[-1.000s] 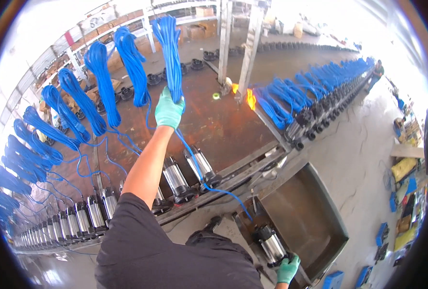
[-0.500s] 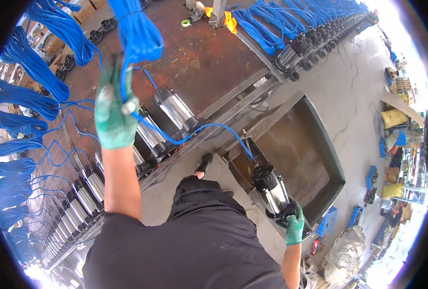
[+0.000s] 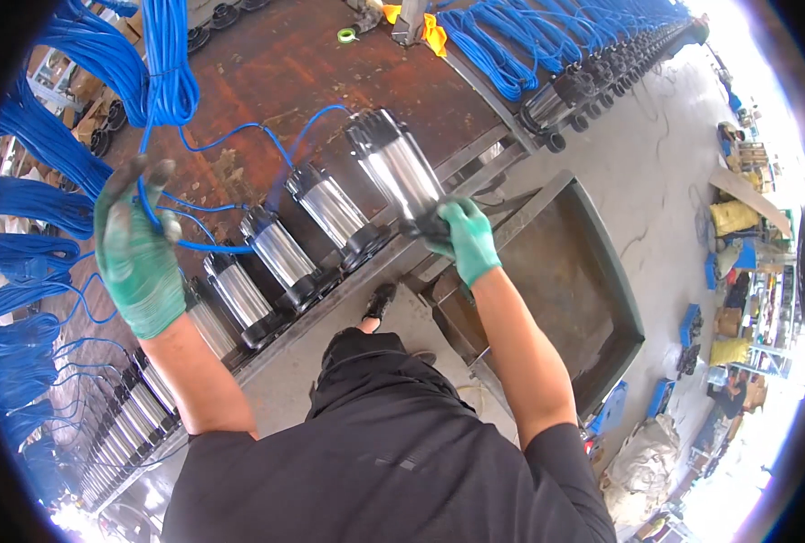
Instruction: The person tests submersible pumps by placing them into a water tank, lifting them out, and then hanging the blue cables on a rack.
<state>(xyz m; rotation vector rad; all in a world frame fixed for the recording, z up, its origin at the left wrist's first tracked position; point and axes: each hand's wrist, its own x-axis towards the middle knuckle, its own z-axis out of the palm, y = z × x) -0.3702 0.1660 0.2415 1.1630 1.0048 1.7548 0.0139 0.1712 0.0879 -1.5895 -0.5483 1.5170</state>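
Note:
My right hand (image 3: pixel 468 237), in a green glove, grips the dark lower end of a shiny metal cylindrical pump (image 3: pixel 395 167). It is tilted in the air at the table's near edge, its black top pointing away to the left. A blue cable (image 3: pixel 194 245) runs through my gloved left hand (image 3: pixel 135 249), between thumb and fingers, whose tips are dark. Just beyond that hand lies a bundled coil of blue cable (image 3: pixel 169 86). Similar pumps stand in a row along the edge, the closest being one pump (image 3: pixel 337 213) and another pump (image 3: pixel 278 249).
The brown table (image 3: pixel 276 81) carries more blue coils (image 3: pixel 36 213) on the left. A grey-rimmed tub (image 3: pixel 615 244) with brownish contents stands right of the table. Further pumps (image 3: pixel 593 81) and cables line the far right side. Blue bins (image 3: pixel 611 407) and a pale sack (image 3: pixel 642 462) are on the floor.
My right hand has brought the pump up from the tub to the table edge. My left hand has moved left and nearer, and the cable coil has come down onto the table.

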